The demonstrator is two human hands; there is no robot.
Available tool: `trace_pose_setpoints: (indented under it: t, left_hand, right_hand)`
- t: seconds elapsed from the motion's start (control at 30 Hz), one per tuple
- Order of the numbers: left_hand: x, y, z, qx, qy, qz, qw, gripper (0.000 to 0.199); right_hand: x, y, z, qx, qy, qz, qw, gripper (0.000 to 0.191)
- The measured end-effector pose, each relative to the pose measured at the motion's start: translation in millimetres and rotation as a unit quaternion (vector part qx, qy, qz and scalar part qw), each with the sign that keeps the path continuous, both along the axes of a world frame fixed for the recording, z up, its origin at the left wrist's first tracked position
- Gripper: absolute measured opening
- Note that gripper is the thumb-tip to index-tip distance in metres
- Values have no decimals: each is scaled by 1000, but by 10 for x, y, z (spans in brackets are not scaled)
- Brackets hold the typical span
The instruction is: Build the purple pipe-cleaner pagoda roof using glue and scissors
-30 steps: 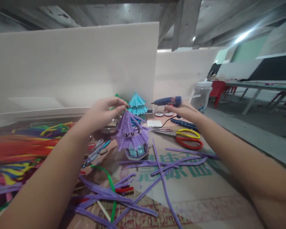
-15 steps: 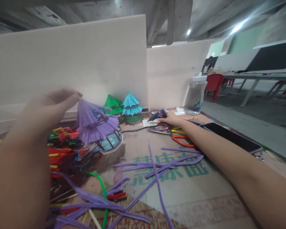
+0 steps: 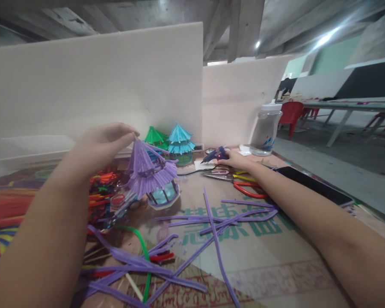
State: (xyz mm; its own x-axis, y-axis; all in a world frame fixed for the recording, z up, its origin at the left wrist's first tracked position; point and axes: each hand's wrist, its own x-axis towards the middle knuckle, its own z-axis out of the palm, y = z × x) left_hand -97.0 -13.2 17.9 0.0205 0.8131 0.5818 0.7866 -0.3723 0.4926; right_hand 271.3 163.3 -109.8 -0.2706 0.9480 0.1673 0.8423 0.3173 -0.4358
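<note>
My left hand (image 3: 111, 139) pinches the top of a purple two-tiered pavilion model (image 3: 152, 175), which leans a little and has a pale blue base inside dark posts. At the back of the table, my right hand (image 3: 232, 158) is closed on a dark blue glue gun (image 3: 215, 155), whose nozzle points left over a small white card (image 3: 201, 165). Scissors with orange handles (image 3: 248, 190) lie just in front of my right forearm. Purple pipe cleaners (image 3: 216, 239) cross one another on the cardboard in the middle.
Green (image 3: 155, 136) and light blue (image 3: 180, 141) pavilion models stand by the white partition (image 3: 96, 77). A clear bottle (image 3: 265, 130) and a black phone (image 3: 311, 184) are on the right. Colourful pipe cleaners (image 3: 104, 184) pile up at left, beside a green strip (image 3: 141, 239).
My left hand and the purple model have moved right in the view, and the model stands more upright. My right hand remains on the glue gun; the view has shifted slightly.
</note>
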Motion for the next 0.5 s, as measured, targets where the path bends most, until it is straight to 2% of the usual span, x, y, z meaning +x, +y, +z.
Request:
trace_pose_setpoints:
  t: [0.17,0.33,0.4,0.5]
  left_hand:
    - [58,-30,6,-7,-14,-21,1000,20]
    - [53,-27,0,-3,-19,-30,999,22]
    - [47,-15,-7,-3,-20,-31,999,21]
    - [54,-3,-14,6,-24,-46,999,21]
  right_hand:
    - [34,-7,-4,6,-7,9,1000,33]
    - [51,-9,17,9,-26,5,1000,35]
    - [96,-3,85,-1,-41,0,999,35]
    - [223,-24,286,-31,-78,-18,996,27]
